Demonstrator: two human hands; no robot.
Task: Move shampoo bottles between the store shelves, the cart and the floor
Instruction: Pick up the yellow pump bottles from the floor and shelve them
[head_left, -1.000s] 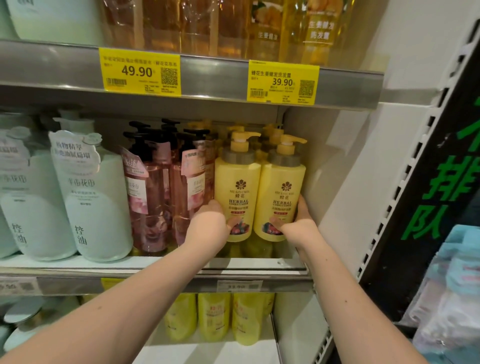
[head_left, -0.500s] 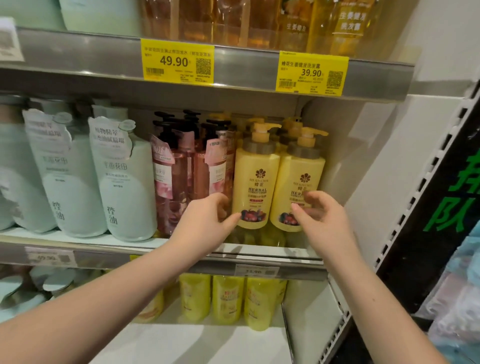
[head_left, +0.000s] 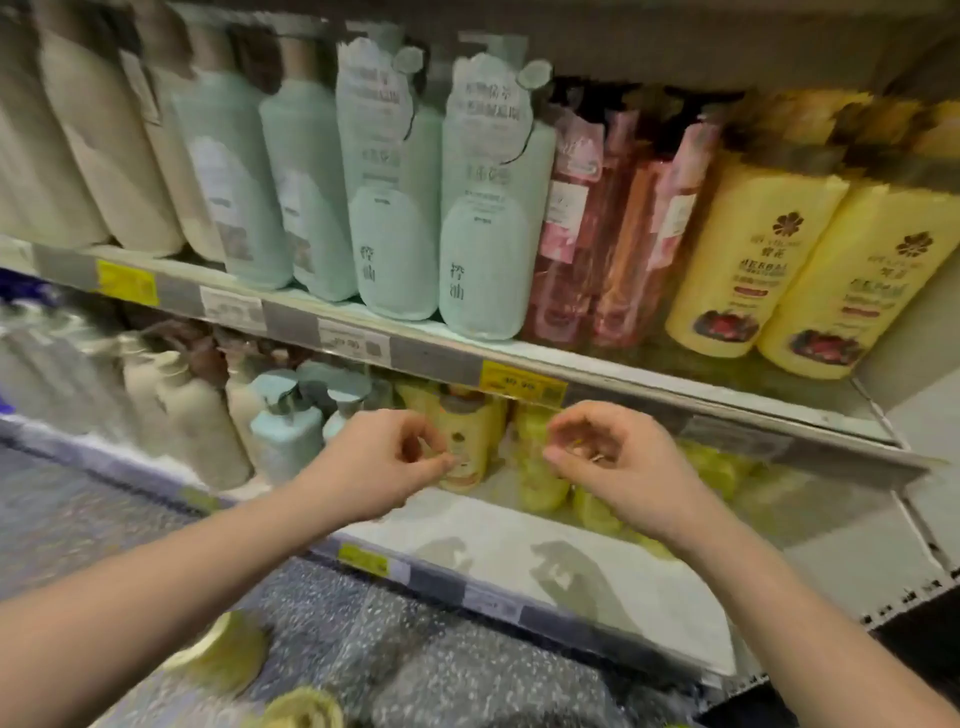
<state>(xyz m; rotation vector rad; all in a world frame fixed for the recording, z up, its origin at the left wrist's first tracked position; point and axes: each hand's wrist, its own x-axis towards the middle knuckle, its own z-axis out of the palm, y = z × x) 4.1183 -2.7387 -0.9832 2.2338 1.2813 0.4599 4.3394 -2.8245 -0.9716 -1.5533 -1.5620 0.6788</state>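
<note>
**Entry: shampoo stock, one shelving bay**

**Task status.** The task is judged part done. Two blurred yellow objects (head_left: 223, 649), taken to be bottles, are seen on the speckled floor (head_left: 467, 665) near the front edge of the lower shelf (head_left: 519, 551). No cart is shown. A pick from the lower shelf is judged the step in hand. How many moves are left cannot be told.

**Hands.** The left hand (head_left: 384, 457) and right hand (head_left: 618, 462) are held apart above that shelf's front edge. The fingers are loosely curled. Nothing is gripped as far as can be seen, and no bottle is touched.

**Upper shelf** (head_left: 431, 353), front row, left end to right end:
- beige bottles (head_left: 104, 156): at least three, blurred
- mint-green bottles (head_left: 488, 234): four
- pink bottles (head_left: 571, 234): two clear, with more behind
- yellow bottles (head_left: 753, 249): two, at the right end by the side wall

**Lower shelf,** left to right:
- cream pump bottles (head_left: 202, 426): two or three
- pale blue bottles (head_left: 285, 436): two
- orange-yellow bottle (head_left: 467, 436): one, upright, seen between the two hands and beyond them
- yellow-green bottles (head_left: 540, 491): several, partly hidden by the right hand, so no count is settled
</note>
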